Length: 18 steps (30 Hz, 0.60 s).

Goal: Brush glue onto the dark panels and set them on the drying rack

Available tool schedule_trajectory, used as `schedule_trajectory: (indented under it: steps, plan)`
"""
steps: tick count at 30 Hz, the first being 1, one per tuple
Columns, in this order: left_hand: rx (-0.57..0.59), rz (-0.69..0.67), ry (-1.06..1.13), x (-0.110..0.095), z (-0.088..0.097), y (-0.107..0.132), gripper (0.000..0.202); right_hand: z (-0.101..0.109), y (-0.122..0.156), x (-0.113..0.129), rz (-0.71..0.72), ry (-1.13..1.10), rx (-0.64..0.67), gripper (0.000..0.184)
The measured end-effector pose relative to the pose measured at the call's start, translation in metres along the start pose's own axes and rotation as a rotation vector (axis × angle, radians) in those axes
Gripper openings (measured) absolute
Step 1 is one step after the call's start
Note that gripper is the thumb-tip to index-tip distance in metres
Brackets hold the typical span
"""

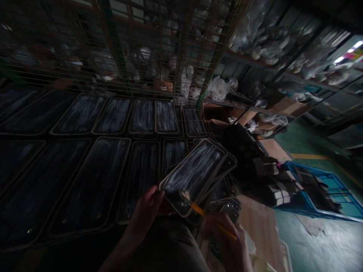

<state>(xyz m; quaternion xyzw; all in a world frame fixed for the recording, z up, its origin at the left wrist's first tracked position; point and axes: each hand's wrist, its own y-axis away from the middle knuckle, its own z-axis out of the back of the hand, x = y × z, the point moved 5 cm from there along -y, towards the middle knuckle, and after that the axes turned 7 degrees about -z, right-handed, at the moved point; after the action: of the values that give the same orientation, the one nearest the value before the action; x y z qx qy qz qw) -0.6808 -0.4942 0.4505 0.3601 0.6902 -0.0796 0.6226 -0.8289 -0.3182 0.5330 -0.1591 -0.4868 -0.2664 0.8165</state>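
My left hand [149, 206] grips the near left corner of a dark rectangular panel [195, 166] with rounded corners and a pale rim. The panel is tilted, and whitish streaks run along its face. Fingers closed, my right hand [227, 236] holds a brush [198, 209] with a yellow handle. The pale bristles touch or hover just over the panel's near end; I cannot tell which. Under the held panel lie more dark panels, partly hidden by it. My right hand is somewhat blurred.
Rows of similar streaked panels [113, 115] spread out to the left and ahead. Behind them stands a wire mesh rack [176, 49]. Shelves at the right hold plastic-wrapped goods [221, 88]. A blue crate [309, 204] and a wooden board [258, 226] lie to the right.
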Motion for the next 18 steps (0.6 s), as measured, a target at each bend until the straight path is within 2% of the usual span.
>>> schedule_trajectory:
  steps: [2,4,8,10,12,16,18]
  plan:
    - [0.021,0.006,-0.01,0.004,0.002,-0.001,0.03,0.004,0.004,-0.008,-0.107,-0.072,-0.036,0.02]
    - [0.012,0.01,-0.02,0.006,0.004,-0.001,0.03,0.013,-0.005,-0.019,-0.152,-0.117,-0.093,0.021]
    - [-0.008,-0.045,-0.028,0.002,0.007,0.001,0.03,0.037,-0.035,-0.027,-0.072,-0.095,-0.372,0.019]
    - [-0.004,-0.063,-0.012,0.0,0.007,0.001,0.03,0.039,-0.038,-0.024,-0.05,-0.095,-0.466,0.019]
    - [0.005,-0.052,0.008,0.001,0.007,-0.001,0.031,0.03,-0.032,-0.02,-0.074,-0.125,-0.445,0.02]
    - [0.074,0.01,-0.003,0.007,0.004,-0.005,0.035,0.009,-0.014,-0.019,-0.155,-0.162,-0.271,0.022]
    - [0.081,0.001,0.016,0.009,0.004,-0.005,0.038,0.014,-0.018,-0.025,-0.149,-0.134,-0.345,0.023]
